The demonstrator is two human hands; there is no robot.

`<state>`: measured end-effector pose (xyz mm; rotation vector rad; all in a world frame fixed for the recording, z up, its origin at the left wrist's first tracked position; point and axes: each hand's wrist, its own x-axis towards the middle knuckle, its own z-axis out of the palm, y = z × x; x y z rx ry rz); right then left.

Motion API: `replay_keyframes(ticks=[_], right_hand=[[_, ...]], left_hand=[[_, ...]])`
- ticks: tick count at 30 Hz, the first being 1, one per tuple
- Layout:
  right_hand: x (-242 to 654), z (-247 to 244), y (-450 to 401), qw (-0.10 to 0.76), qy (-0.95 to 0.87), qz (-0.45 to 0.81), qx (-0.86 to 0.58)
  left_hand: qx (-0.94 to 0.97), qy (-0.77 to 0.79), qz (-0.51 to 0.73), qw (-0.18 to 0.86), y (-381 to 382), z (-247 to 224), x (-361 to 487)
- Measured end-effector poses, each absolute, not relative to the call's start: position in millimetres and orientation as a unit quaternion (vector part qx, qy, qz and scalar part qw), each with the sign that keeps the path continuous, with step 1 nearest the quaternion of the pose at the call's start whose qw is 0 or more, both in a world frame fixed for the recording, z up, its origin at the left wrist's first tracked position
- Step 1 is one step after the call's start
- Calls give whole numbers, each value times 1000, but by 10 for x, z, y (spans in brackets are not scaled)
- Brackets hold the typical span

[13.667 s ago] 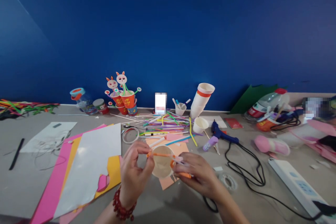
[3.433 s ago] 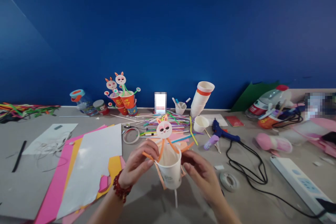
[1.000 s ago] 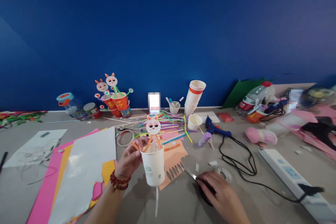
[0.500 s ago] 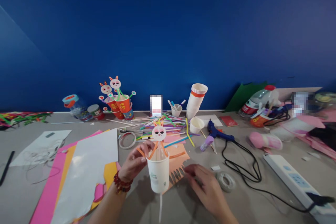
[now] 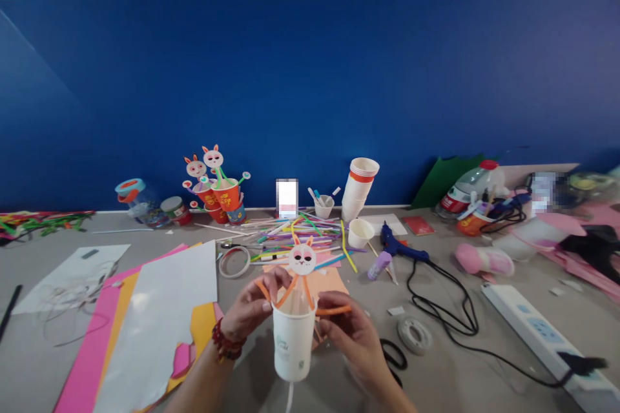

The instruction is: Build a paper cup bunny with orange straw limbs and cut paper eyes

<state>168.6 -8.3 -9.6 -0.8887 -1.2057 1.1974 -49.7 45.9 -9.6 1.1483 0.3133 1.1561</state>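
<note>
White paper cup [image 5: 293, 352] above the tabletop [image 5: 252, 368], mouth up, long axis near vertical.
The left hand [image 5: 256, 306] pinches the cup's rim beside an orange arm; the right hand's [image 5: 351, 332] grip seems closed on the orange strip [image 5: 334, 311], which points sideways. Above, the rabbit face [image 5: 302, 259] stands upright; a pale straw [image 5: 290, 397] points downward.

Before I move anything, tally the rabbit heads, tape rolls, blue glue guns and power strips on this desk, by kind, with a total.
Rabbit heads: 3
Tape rolls: 2
Blue glue gun: 1
Power strip: 1
Total: 7
</note>
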Motion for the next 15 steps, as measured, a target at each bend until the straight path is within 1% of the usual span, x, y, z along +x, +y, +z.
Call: replay_keyframes(ticks=[4, 10, 15], right_hand=[[1750, -56, -88, 556, -568, 499, -346], [1830, -16, -40, 530, -597, 509, -322], [1860, 49, 32, 532, -609, 493, -321]], left_hand=[[506, 133, 484, 702, 442, -126, -475], [490, 124, 470, 724, 439, -133, -433], [466, 124, 468, 741, 442, -139, -392]])
